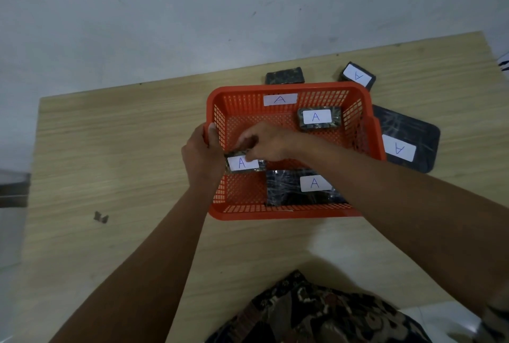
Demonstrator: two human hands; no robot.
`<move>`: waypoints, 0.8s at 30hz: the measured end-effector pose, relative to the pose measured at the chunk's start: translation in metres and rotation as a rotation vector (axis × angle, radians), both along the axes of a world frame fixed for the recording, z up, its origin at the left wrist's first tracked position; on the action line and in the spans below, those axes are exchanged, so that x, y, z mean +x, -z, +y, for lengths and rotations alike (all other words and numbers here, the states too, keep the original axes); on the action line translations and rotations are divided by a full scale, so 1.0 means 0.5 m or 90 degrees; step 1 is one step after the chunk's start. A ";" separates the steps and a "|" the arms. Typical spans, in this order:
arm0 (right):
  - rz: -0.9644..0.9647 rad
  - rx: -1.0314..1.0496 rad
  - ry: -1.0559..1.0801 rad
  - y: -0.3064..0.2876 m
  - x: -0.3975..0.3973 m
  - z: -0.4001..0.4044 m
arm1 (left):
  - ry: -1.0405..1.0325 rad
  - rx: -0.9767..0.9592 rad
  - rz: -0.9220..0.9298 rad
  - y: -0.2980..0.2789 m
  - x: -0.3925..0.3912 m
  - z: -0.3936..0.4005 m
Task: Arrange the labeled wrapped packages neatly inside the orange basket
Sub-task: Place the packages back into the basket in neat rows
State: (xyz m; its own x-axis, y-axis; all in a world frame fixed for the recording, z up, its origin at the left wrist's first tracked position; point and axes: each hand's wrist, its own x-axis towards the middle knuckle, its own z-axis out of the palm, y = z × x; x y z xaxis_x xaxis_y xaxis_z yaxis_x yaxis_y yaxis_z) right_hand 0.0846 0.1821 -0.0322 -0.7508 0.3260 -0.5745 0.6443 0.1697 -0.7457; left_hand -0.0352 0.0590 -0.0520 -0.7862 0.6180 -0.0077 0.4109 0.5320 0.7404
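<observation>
An orange basket (286,212) with an "A" label on its far wall sits on the wooden table. My left hand (202,154) grips its left rim. My right hand (265,141) reaches inside and holds a small dark wrapped package (242,163) labeled "A" at the basket's left side. A second small labeled package (318,117) lies at the far right of the basket floor. A larger dark package (292,187) with an "A" label rests at the near side.
Outside the basket lie a large flat labeled package (407,141) on the right, a small labeled package (358,75) at the back right, and a dark package (285,75) behind the far rim. A small scrap (100,217) lies on the left of the table (110,150).
</observation>
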 end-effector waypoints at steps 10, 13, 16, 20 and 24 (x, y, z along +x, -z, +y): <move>0.115 0.014 0.246 0.019 0.009 -0.024 | -0.010 0.000 -0.001 0.000 0.001 0.000; 0.088 -0.030 0.209 0.011 0.003 -0.030 | -0.007 -0.004 -0.001 0.000 0.001 0.000; 0.076 -0.024 0.108 0.003 -0.005 -0.046 | -0.002 -0.004 -0.002 0.002 -0.002 -0.001; 0.008 0.038 0.052 0.005 -0.006 -0.071 | -0.002 0.000 -0.010 0.001 -0.001 0.000; 0.010 0.074 0.025 0.008 -0.006 -0.083 | 0.004 0.004 -0.010 -0.002 0.001 0.002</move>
